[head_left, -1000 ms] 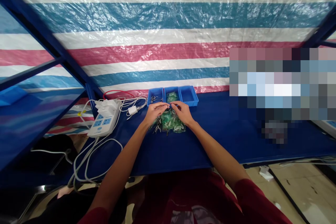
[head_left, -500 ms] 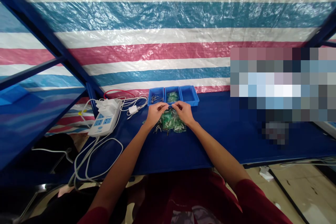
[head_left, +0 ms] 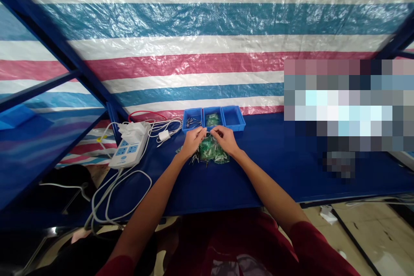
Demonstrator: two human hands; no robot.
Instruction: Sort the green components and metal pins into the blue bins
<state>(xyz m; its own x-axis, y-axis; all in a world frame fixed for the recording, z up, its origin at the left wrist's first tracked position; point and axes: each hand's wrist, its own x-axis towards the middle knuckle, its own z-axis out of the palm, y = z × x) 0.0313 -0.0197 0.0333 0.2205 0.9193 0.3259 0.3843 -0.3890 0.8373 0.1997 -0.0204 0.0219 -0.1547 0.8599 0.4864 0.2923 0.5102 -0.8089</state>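
Observation:
My left hand (head_left: pixel 193 140) and my right hand (head_left: pixel 224 139) are close together, fingers pinched, just in front of the blue trays. Between their fingertips spans a small, thin, light-coloured piece (head_left: pixel 208 132), too small to name exactly. Under the hands lies a pile of green, shiny plastic pieces (head_left: pixel 208 148), partly covered by the fingers. Slim metal pins (head_left: pixel 194 158) stick out at its left side. Behind are three blue trays in a row: the left tray (head_left: pixel 187 114) holds thin metal pieces, the middle tray (head_left: pixel 211 110) green pieces, and the right tray (head_left: pixel 233 116) shows a bare bottom.
On the left of the blue table (head_left: pixel 210 189) stands a white power strip (head_left: pixel 129 151) with plugs in it. Loose white cables and a white charger (head_left: pixel 164 135) lie near it. A striped plastic sheet (head_left: pixel 194 64) hangs behind. The area at right is blurred out.
The fingertips have parted slightly, and more of the thin piece shows between them. Both hands otherwise stay over the green pile.

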